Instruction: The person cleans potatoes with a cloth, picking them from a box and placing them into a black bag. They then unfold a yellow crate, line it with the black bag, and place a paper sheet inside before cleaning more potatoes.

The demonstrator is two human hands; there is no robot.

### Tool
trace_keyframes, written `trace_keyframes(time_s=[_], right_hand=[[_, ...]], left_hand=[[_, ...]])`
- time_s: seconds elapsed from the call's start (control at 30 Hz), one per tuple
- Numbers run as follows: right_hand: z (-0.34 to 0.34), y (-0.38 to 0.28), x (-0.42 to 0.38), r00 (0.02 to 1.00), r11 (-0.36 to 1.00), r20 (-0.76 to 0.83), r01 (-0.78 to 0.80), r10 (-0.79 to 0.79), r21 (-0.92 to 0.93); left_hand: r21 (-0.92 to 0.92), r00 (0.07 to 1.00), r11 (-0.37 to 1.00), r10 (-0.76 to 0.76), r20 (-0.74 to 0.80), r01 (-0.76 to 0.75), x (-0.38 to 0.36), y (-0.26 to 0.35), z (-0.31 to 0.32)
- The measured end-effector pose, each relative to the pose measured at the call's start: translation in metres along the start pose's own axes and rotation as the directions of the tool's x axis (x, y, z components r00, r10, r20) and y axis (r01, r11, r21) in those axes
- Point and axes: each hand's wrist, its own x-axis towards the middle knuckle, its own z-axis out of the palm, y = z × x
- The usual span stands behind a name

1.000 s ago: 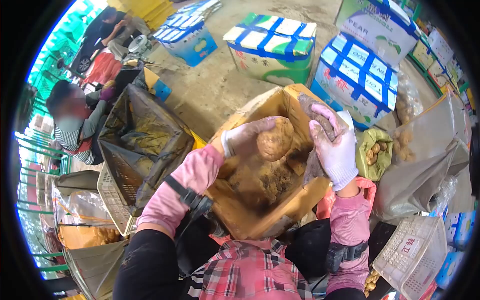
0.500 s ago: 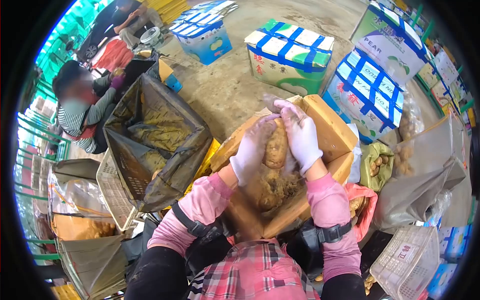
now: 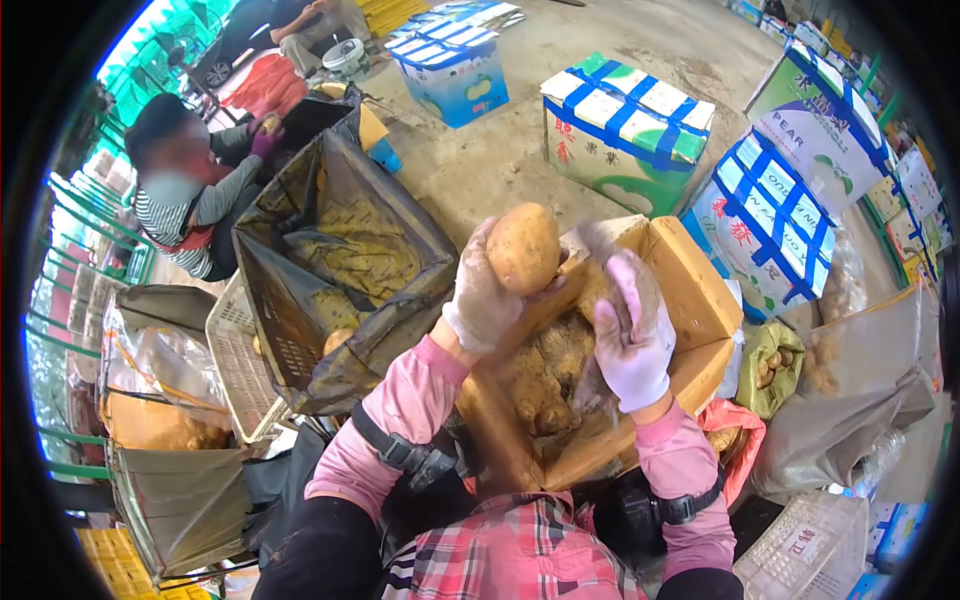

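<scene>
My left hand [image 3: 478,300], in a dirty whitish glove, is wrapped round a large tan potato [image 3: 523,248] and holds it up over the left rim of a cardboard box [image 3: 690,285]. My right hand [image 3: 635,335], gloved too, is over the right side of the box, apart from that potato. Its thumb and fingers are spread, with the fingertips blurred by motion. Soil-covered potatoes [image 3: 540,390] lie inside the box below both hands.
A crate lined with dark plastic [image 3: 330,260] stands at left, a few potatoes in it. Beyond it a person [image 3: 185,195] handles a potato. Taped fruit cartons [image 3: 625,130] stand ahead and to the right. A green bag [image 3: 775,370] of potatoes and a white crate [image 3: 805,545] are at right.
Both hands were together round the potato over the box. Now the left hand has carried it up and left, while the right hand has come away to the right. The view has shifted slightly.
</scene>
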Motion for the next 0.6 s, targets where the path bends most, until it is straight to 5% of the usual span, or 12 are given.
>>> trace_keyframes(time_s=[0.1, 0.13, 0.23, 0.27, 0.37, 0.4, 0.43, 0.5, 0.57, 0.6], right_hand=[[0.011, -0.020, 0.009, 0.936, 0.922, 0.224, 0.321, -0.272, -0.217], [0.023, -0.014, 0.004, 0.938, 0.918, 0.232, 0.312, -0.256, -0.247], [0.029, -0.014, 0.013, 0.992, 0.984, 0.061, 0.119, -0.112, -0.135], [0.026, -0.017, 0.021, 0.990, 0.981, 0.039, 0.138, -0.134, -0.135], [0.022, -0.003, 0.034, 0.930, 0.884, 0.063, -0.363, 0.361, 0.295], [0.016, 0.013, 0.044, 0.878, 0.770, 0.172, -0.474, 0.446, 0.427], [0.003, 0.022, 0.049, 0.883, 0.724, 0.284, -0.470, 0.375, 0.506], [-0.001, 0.019, 0.046, 0.930, 0.738, 0.223, -0.366, 0.290, 0.567], [0.000, 0.019, 0.041, 0.948, 0.816, 0.156, -0.317, 0.276, 0.483], [0.002, 0.020, 0.038, 0.956, 0.849, 0.120, -0.294, 0.269, 0.438]], left_hand=[[-0.033, 0.985, 0.994, -0.099, 0.140, 0.104, 0.000, -0.013, 0.004], [-0.258, 0.909, 0.926, -0.165, 0.383, 0.277, 0.011, -0.031, -0.024], [-0.103, 0.981, 0.992, -0.054, 0.185, 0.074, 0.010, -0.046, -0.010], [-0.064, 0.977, 0.987, -0.132, 0.169, 0.145, 0.007, -0.040, -0.002], [0.054, 0.984, 0.994, -0.101, 0.144, 0.094, 0.004, -0.039, 0.010], [0.049, 0.966, 0.974, -0.224, 0.126, 0.220, 0.002, -0.035, 0.006], [0.121, 0.973, 0.981, -0.170, 0.154, 0.152, -0.001, -0.039, 0.004], [0.340, 0.976, 0.940, -0.055, 0.212, -0.020, 0.000, -0.049, -0.011], [0.611, 0.964, 0.762, 0.065, 0.259, -0.215, 0.009, -0.056, -0.019], [0.406, 0.986, 0.911, -0.129, 0.106, 0.075, 0.013, -0.053, -0.016]])
